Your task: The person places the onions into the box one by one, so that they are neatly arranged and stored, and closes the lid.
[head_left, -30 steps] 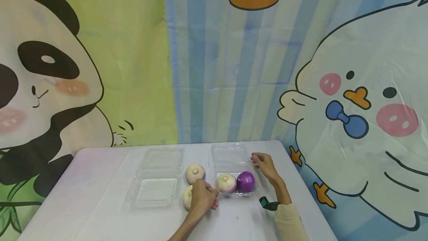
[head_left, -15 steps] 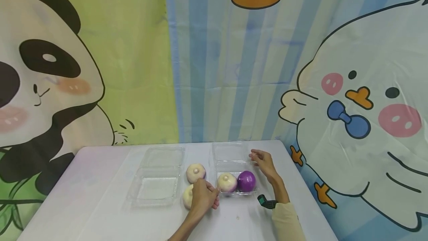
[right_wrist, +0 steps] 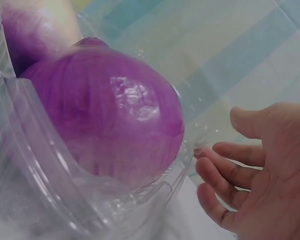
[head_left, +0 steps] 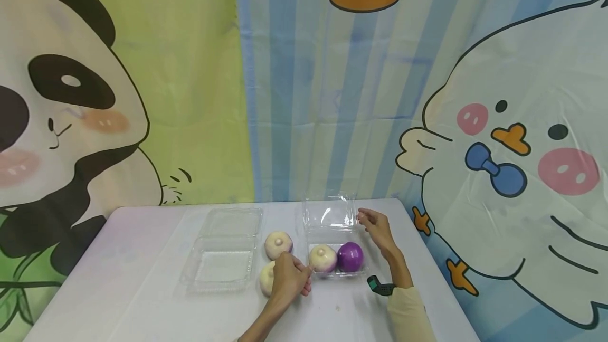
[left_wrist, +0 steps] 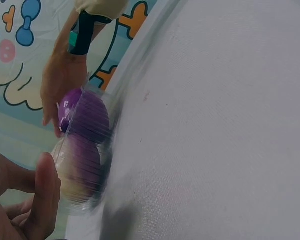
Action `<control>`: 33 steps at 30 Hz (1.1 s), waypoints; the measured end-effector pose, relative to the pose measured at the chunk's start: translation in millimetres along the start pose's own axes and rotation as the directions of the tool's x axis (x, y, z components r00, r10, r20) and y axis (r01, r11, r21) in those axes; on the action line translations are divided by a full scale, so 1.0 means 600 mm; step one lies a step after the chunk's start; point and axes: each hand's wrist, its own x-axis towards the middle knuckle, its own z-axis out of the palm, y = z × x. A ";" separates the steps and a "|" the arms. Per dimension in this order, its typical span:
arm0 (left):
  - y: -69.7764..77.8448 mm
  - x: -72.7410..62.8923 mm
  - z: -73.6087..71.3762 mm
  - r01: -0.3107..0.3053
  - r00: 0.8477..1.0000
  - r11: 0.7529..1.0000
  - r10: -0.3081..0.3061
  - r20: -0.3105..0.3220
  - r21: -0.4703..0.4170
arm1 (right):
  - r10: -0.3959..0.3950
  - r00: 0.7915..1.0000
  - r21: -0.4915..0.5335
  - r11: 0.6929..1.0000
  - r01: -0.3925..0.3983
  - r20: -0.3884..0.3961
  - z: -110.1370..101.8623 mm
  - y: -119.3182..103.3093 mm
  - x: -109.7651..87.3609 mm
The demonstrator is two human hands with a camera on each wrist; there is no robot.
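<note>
"So, what is the biggest thing?"

"A big cloth [head_left: 199, 67] at the back, part green, part blue stripes. It has a panda [head_left: 66, 136] on the left and a white chick [head_left: 499, 226] on the right."

"And then?"

"The white counter [head_left: 142, 289]. On it are two see-through boxes, a left box [head_left: 223, 268] and a right box [head_left: 332, 236]. The left lid [head_left: 233, 224] lies back. The right lid [head_left: 330, 210] tips up at the back."

"What about the hands?"

"They are apart. The left hand [head_left: 288, 278] pinches the near left corner of the right box. The right hand [head_left: 377, 231] has bent fingers, with the tips at the side of the right lid. I can't tell if it pinches the lid or just touches it."

"Where are the onions?"

"Two sit side by side in the right box: a cream onion [head_left: 323, 259], then a purple onion [head_left: 350, 257]. Between the boxes are a far onion [head_left: 278, 246] and a near onion [head_left: 266, 277], both cream on top. The left hand hides some of the near onion."

"And the smallest?"

"A black gadget [head_left: 381, 287] on the right wrist, with a bit of green."
</note>
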 end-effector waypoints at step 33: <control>0.000 0.000 -0.001 -0.015 1.000 1.000 0.015 0.002 -0.015 | -0.026 0.999 0.043 0.999 0.028 -0.040 -0.031 -0.029 0.003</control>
